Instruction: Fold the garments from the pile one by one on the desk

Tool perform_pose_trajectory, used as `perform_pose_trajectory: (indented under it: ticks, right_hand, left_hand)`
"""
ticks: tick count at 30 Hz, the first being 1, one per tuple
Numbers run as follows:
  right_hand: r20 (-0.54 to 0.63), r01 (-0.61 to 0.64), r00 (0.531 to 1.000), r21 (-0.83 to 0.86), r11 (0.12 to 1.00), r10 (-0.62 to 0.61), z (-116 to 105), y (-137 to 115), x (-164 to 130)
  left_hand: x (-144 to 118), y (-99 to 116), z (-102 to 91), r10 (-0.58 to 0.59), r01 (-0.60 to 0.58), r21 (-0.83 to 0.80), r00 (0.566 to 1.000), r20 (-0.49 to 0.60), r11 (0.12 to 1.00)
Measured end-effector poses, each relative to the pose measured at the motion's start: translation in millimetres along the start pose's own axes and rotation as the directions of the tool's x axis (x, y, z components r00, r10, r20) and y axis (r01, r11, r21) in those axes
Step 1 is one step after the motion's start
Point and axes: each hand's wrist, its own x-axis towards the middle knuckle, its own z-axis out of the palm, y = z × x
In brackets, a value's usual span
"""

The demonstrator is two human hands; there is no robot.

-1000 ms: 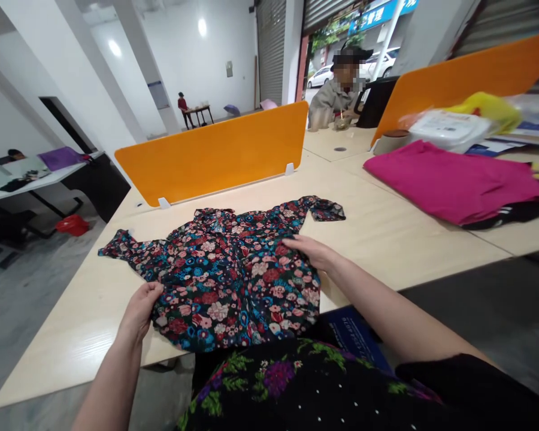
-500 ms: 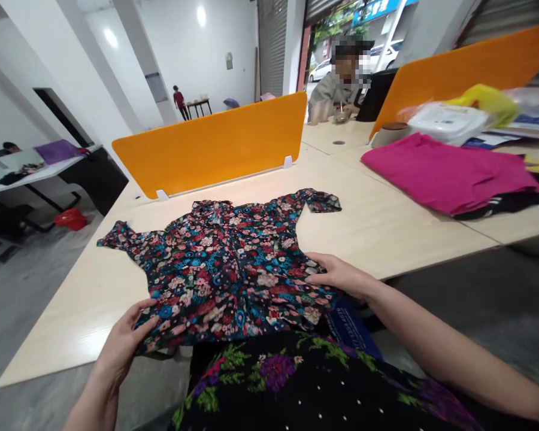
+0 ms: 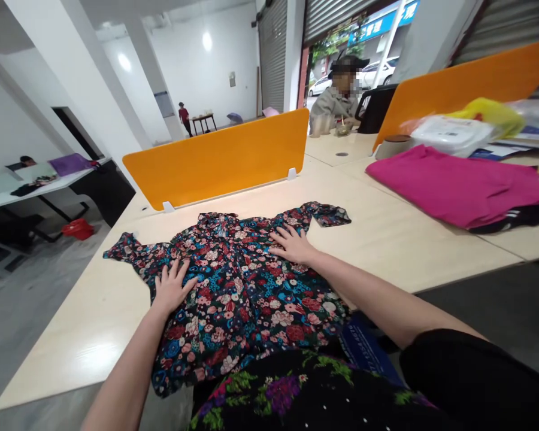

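Our left hand [image 3: 171,287] lay flat and open on the blouse [image 3: 240,287], fingers spread, gripping nothing. Our right hand [image 3: 291,244] was the same, palm down and released, pressing the cloth near the right sleeve [image 3: 326,214]. The blouse was spread on the table [image 3: 386,233], collar toward the orange screen [image 3: 220,155], and its lower hem hung over the near edge toward our lap. To smooth it well, we judged that both palms should slide outward from the middle, with light and equal pressure, so the thin fabric would not bunch. The left sleeve [image 3: 126,250] looked a little crumpled, though the view there was not sharp enough to be sure. The hanging hem could pull the cloth down, so we should draw it up first. A pink cloth [image 3: 453,185] lay well apart on the right.
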Motion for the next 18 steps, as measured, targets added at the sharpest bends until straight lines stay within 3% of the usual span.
perform_pose_trajectory:
  ticks: [3, 8, 13, 18]
  right_hand:
    - [0.052, -0.057, 0.997, -0.088, 0.995, 0.062, 18.0, 21.8, 31.7]
    - [0.045, -0.123, 0.991, -0.116, 0.986, 0.129, 16.8, 62.7, 81.9]
    - [0.030, -0.213, 0.976, -0.097, 0.972, 0.216, 16.8, 71.4, 126.5]
    - [-0.005, -0.287, 0.958, -0.041, 0.957, 0.287, 21.0, 75.7, 150.3]
  left_hand:
    - [32.1, -1.4, 12.9, -0.079, 0.073, 0.063, 0.993, 0.093, 0.995]
    - [86.0, -4.4, 16.4, -0.091, 0.084, 0.071, 0.990, 0.104, 0.994]
    - [139.0, 7.1, 21.9, -0.113, 0.110, 0.033, 0.989, 0.099, 0.993]
    - [169.4, 6.7, 26.6, -0.107, 0.104, 0.037, 0.991, 0.079, 0.994]
